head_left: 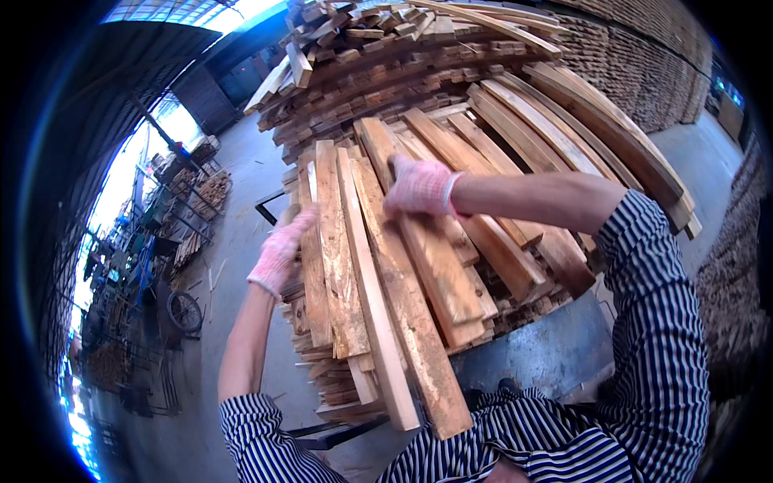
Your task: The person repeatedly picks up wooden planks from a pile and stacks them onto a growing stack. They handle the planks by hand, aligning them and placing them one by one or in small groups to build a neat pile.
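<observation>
Both my hands wear pink-and-white knitted gloves. At the left edge of the pile, my left hand (pixel 283 251) has its fingers bent against the side of the outermost wooden board (pixel 316 282). My right hand (pixel 420 190) is closed over a thick wooden board (pixel 435 262) in the middle, its fingers on that board's left edge; motion blurs both slightly. Between my hands lie several long boards side by side, including a pale narrow strip (pixel 372 310) and a rough-faced board (pixel 415 330) whose near end reaches toward my body.
More boards (pixel 555 133) lie loosely on the right of the pile. Beyond them stands a tall stack of timber (pixel 362 88) with loose offcuts (pixel 322 32) on top. A dark metal bar (pixel 338 435) juts out at lower left. A spoked wheel (pixel 184 311) and racks stand farther left.
</observation>
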A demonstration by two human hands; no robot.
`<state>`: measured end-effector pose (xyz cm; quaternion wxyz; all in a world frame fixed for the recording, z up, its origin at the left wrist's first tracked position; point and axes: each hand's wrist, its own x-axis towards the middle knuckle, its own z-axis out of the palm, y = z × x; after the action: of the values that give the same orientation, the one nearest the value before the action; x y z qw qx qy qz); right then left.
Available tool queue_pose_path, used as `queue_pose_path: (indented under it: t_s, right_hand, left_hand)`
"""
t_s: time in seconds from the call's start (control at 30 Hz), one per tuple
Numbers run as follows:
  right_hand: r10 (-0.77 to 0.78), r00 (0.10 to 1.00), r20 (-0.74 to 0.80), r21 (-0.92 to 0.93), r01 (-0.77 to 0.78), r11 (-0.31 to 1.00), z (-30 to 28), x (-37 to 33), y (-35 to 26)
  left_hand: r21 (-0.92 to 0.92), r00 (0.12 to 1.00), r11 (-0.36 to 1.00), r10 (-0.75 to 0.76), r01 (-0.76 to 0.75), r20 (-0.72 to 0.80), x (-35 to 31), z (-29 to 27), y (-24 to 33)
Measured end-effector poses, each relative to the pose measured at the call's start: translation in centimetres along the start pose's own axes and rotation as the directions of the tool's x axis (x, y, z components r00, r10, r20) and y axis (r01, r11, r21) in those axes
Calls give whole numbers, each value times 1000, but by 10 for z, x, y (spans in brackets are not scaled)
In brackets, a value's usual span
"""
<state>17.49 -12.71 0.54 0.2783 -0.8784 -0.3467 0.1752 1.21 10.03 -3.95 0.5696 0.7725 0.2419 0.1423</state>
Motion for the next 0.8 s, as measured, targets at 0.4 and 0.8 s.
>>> queue_pose_path:
  t_s: [0.4,0.8]
  right_hand:
    - [-13,946,-323,-316,-95,944,-183,-37,132]
    - [-313,860,404,47,322,946,-70,-91,25]
  left_hand:
    - [1,957,977,-211,215,197,-256,-23,-91]
    - [-604,867,635,-241,480,436,-301,176,31]
